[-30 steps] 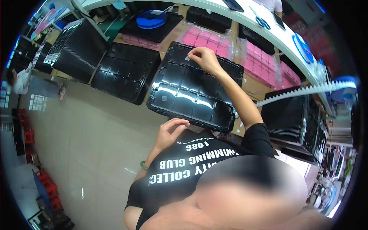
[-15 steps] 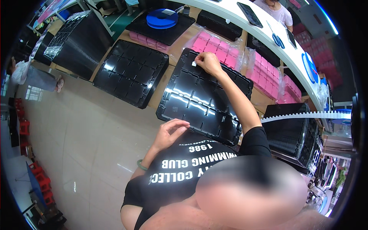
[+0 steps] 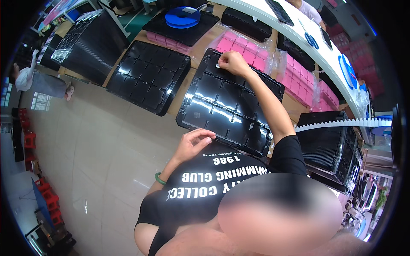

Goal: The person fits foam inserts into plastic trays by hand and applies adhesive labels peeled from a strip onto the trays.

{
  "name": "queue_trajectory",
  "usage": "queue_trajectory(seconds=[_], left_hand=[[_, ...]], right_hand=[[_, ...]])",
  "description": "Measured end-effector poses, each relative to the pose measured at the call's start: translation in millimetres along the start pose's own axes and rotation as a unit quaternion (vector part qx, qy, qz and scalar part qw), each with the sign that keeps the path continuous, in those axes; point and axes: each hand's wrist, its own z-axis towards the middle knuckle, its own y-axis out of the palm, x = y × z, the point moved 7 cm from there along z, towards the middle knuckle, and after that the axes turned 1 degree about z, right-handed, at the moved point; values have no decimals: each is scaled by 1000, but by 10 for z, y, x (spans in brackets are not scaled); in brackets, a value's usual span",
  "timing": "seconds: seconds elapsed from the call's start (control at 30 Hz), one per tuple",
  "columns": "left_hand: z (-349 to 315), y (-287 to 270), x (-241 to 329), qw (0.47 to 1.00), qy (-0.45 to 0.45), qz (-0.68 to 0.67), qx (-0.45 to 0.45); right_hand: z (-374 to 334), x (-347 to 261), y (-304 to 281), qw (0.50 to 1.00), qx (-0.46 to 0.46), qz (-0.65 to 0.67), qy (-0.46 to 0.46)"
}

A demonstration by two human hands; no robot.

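A black plastic tray (image 3: 222, 100) with shallow compartments lies in front of me, glossy under the light. Over its far left part, my right hand (image 3: 235, 64) is closed in a pinch on a small white piece (image 3: 218, 66), close to the tray's surface. Most of that piece is hidden by the fingers. My left hand (image 3: 194, 145) is at the tray's near edge, its fingers loosely bent with a gap to the thumb and nothing held. Its fingertips are at the rim; whether they touch it I cannot tell.
Left of the tray lies another black tray (image 3: 149, 77). Behind are pink compartmented blocks (image 3: 243, 49) in clear plastic and a blue reel (image 3: 182, 18). Scissors (image 3: 311, 40) lie on the white shelf (image 3: 294, 32). A white toothed strip (image 3: 341, 123) stretches across at right, above stacked black trays (image 3: 324, 145).
The view has shifted slightly. My right hand stays at the tray's far left part, with less of the white piece showing. The left hand remains by the near edge.
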Motion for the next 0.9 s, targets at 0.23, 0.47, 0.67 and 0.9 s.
queue_trajectory(seconds=[0.23,0.47,0.67,0.9], left_hand=[[-6,-168,64,996,17,-61,69],[866,-1332,503,977,96,88,169],[2840,-1901,-192,976,19,204,74],[4366,-1338,-988,890,163,419,-73]], right_hand=[[-869,-51,-489,980,69,180,43],[-2971,201,-1072,915,221,244,233],[-5303,279,-936,718,208,-381,544],[-5747,-99,-122,617,420,85,660]])
